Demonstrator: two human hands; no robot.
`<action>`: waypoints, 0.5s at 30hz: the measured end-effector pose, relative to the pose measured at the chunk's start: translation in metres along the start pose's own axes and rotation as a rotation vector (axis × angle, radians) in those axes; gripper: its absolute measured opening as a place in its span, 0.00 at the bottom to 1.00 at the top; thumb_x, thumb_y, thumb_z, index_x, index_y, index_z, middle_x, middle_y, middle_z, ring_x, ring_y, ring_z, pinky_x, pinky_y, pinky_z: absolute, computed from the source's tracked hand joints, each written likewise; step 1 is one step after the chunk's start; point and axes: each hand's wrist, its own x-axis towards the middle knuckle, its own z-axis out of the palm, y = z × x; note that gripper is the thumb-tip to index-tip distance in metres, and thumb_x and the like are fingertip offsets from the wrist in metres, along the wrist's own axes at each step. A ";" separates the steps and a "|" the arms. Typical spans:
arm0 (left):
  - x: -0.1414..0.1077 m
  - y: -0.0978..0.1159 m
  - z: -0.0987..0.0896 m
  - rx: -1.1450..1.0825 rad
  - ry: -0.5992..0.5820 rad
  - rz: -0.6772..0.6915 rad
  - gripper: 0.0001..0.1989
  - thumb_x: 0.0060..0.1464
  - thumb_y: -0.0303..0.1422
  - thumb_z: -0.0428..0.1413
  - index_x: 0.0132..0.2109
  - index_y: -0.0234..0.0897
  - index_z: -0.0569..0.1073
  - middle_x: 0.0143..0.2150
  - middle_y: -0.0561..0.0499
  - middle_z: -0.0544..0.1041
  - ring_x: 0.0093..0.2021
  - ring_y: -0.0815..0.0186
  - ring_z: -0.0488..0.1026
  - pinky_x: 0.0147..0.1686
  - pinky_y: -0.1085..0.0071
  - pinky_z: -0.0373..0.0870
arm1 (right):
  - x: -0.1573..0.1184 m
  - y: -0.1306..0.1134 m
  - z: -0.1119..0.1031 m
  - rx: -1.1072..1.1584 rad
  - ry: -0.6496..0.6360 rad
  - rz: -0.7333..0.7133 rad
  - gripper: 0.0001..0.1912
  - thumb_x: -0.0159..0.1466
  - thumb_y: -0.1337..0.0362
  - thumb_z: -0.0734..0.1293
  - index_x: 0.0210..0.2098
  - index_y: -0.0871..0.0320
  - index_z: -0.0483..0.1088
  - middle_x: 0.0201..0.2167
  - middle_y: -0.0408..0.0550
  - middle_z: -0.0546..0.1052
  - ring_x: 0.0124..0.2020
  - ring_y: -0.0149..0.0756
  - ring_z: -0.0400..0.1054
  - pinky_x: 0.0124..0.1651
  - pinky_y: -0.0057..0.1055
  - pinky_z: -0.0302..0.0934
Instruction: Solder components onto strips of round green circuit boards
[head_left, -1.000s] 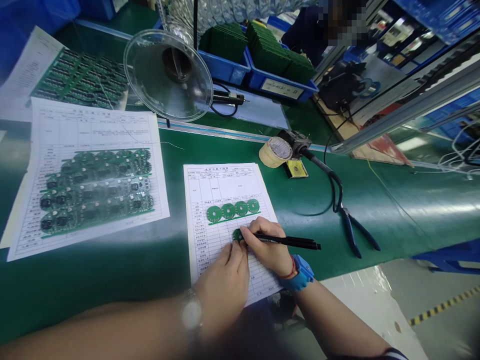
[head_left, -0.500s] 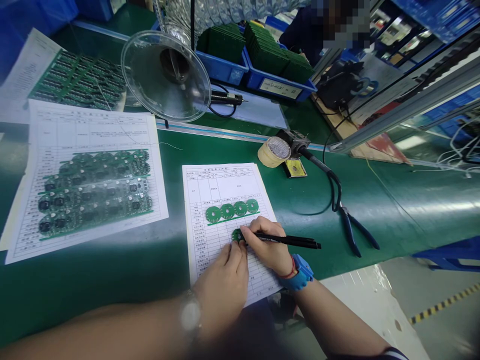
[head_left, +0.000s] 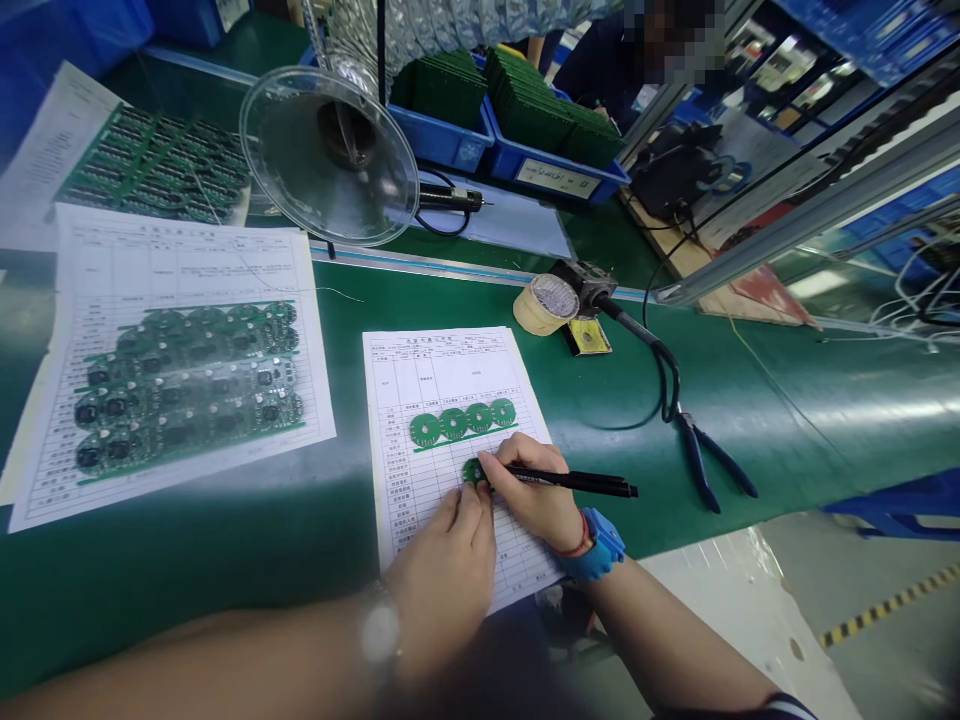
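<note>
A printed form [head_left: 442,365] lies on the green bench. Over its lower half my right hand [head_left: 536,495] is closed round a black marker pen [head_left: 574,481], the capped-looking end pointing right. The pen's tip is hidden by the fingers. My left hand [head_left: 454,550] pinches the lower edge of a small round green circuit board [head_left: 472,470], mostly covered by both hands. Just above, a strip of several joined round green boards [head_left: 454,424] rests on the form.
Left lies another form [head_left: 176,265] with several board strips [head_left: 195,385] in clear wrap. Behind stand a fume funnel [head_left: 330,155] and blue bins [head_left: 551,180] of boards. At right are a solder tin [head_left: 546,304], soldering iron holder [head_left: 585,285] and pliers [head_left: 709,462]. A person is across the bench.
The view has shifted very slightly. Both hands, the pen and the boards keep about the same places; the person across the bench has moved a little.
</note>
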 end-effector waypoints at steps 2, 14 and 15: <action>-0.001 0.000 0.000 -0.001 -0.002 0.002 0.19 0.53 0.31 0.48 0.48 0.23 0.72 0.50 0.36 0.72 0.49 0.55 0.68 0.48 0.63 0.63 | 0.000 0.000 0.000 0.004 0.001 0.003 0.16 0.58 0.68 0.64 0.17 0.58 0.57 0.15 0.37 0.61 0.17 0.23 0.56 0.22 0.23 0.53; 0.000 0.000 0.001 -0.014 -0.005 -0.009 0.19 0.53 0.30 0.48 0.48 0.24 0.72 0.49 0.37 0.72 0.49 0.54 0.68 0.48 0.63 0.63 | 0.000 -0.002 -0.002 0.013 -0.004 0.033 0.16 0.58 0.66 0.64 0.17 0.57 0.57 0.14 0.37 0.62 0.16 0.24 0.56 0.21 0.25 0.53; 0.000 0.001 0.002 -0.015 -0.002 -0.014 0.19 0.53 0.30 0.48 0.48 0.24 0.72 0.50 0.37 0.72 0.49 0.54 0.68 0.48 0.63 0.63 | 0.000 -0.002 -0.002 0.016 0.007 0.035 0.16 0.58 0.66 0.64 0.17 0.57 0.57 0.14 0.37 0.62 0.16 0.24 0.56 0.21 0.24 0.53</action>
